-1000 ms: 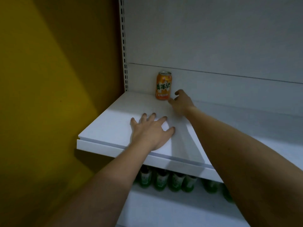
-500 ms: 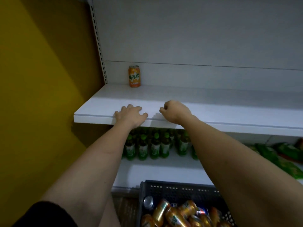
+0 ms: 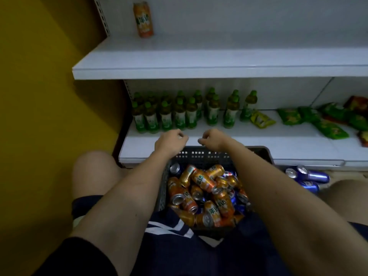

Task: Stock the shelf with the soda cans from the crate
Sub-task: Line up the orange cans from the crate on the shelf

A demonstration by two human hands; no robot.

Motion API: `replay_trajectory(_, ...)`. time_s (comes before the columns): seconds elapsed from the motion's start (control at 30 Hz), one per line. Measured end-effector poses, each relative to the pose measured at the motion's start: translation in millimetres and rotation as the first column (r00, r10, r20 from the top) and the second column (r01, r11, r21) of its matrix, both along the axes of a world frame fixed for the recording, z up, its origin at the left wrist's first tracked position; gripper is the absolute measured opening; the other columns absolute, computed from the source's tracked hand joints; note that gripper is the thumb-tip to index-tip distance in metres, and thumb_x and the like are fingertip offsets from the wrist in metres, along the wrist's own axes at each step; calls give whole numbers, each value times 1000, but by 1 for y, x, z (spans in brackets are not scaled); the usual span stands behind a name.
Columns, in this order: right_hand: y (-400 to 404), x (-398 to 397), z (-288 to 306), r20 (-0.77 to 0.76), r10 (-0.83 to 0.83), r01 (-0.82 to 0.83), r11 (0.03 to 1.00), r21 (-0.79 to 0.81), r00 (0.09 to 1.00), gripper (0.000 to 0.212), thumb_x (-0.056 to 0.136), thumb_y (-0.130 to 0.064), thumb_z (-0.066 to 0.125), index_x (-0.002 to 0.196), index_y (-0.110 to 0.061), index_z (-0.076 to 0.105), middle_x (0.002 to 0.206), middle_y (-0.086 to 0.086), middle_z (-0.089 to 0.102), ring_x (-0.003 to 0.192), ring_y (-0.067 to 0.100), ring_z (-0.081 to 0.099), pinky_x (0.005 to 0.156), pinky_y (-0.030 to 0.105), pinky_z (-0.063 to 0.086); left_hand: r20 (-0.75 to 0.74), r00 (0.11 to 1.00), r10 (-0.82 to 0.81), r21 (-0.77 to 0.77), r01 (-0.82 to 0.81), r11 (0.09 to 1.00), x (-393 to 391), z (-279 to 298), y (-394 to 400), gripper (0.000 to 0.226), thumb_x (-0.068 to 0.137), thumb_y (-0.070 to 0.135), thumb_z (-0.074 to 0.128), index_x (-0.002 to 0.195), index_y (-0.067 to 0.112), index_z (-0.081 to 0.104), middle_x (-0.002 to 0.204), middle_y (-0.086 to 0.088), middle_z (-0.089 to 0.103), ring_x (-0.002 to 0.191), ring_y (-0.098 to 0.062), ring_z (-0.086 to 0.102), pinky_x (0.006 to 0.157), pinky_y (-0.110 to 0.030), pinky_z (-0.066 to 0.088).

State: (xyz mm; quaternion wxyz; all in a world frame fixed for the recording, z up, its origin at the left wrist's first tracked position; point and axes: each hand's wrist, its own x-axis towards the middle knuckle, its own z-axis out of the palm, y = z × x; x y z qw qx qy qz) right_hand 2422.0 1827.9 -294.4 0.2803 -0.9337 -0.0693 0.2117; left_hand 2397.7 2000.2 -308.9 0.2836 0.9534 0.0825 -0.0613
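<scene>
One orange soda can (image 3: 143, 19) stands alone at the back left of the white upper shelf (image 3: 199, 71). The dark plastic crate (image 3: 207, 155) below is heaped with orange and blue cans (image 3: 203, 193), so nearly everything is left. Left hand (image 3: 171, 141) and right hand (image 3: 213, 139) hover over the crate's far rim, fingers loosely curled, holding nothing.

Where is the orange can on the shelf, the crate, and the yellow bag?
Upright orange soda can (image 3: 143, 21): head view, its label.
Dark plastic crate (image 3: 207, 155): head view, its far perforated wall.
Yellow snack bag (image 3: 262, 120): head view, its middle.
</scene>
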Motion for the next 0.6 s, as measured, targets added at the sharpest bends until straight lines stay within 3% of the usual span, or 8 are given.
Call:
replay_trajectory(0.07,-7,-14,-34,-65,-11,10,1000,-4,998,23,98,-33,55,103,-12,64,97,8,64,89,24,61,77,34,47,-96,995,12,-66,-18,998,-11,-29,-11,31,92,49,50,111,29,64,111,4,64,100,-21,58,82,-32,46)
replay_trajectory(0.13,-13,-26,-68,-149,-24,21,1000,-18,989,19,96,-32,56,92,-14,62,92,9,66,82,23,63,75,35,50,-201,979,16,-127,-42,991,-21,-59,-24,29,93,47,50,109,27,65,109,9,64,98,-17,58,86,-31,45)
replay_trajectory(0.2,-21,-37,-99,-216,-47,38,998,-48,975,24,95,-31,56,78,-14,59,82,7,65,83,27,63,73,34,51,-297,955,9,-186,-67,980,-30,-90,-37,29,92,46,49,103,26,66,110,1,68,98,-21,61,90,-37,49)
replay_trajectory(0.27,-30,-46,-128,-258,-83,63,994,-84,963,28,93,-31,57,70,-15,55,79,8,64,84,29,62,65,30,45,-369,929,-4,-228,-87,970,-39,-114,-53,29,94,41,48,103,20,66,112,-8,68,97,-26,60,83,-34,48)
replay_trajectory(0.33,-39,-56,-151,-259,-117,87,988,-126,959,29,90,-40,58,73,-17,55,87,10,66,87,29,62,67,31,44,-415,909,-44,-255,-70,964,-46,-137,-69,27,96,36,48,99,17,67,110,-12,68,90,-25,58,76,-32,44)
replay_trajectory(0.43,-54,-74,-177,-217,-214,183,971,-155,953,32,92,-46,56,107,-18,55,101,8,62,96,32,61,69,36,47,-490,865,-105,-241,-19,970,-55,-168,-87,20,96,39,50,97,26,65,100,0,66,90,-21,58,78,-33,46)
replay_trajectory(0.5,-62,-85,-196,-205,-274,223,945,-240,940,58,91,-48,59,137,-19,39,131,13,51,118,36,51,81,43,48,-541,835,-104,-247,-40,968,-61,-189,-93,19,95,38,52,91,24,65,96,0,66,89,-21,59,81,-34,48)
replay_trajectory(0.6,-67,-92,-223,-295,-343,264,924,-276,892,100,83,-51,71,154,-17,9,158,14,18,141,39,28,102,51,41,-614,784,-91,-265,-95,960,-65,-212,-99,21,95,32,51,86,18,65,85,-3,63,83,-22,59,81,-34,47)
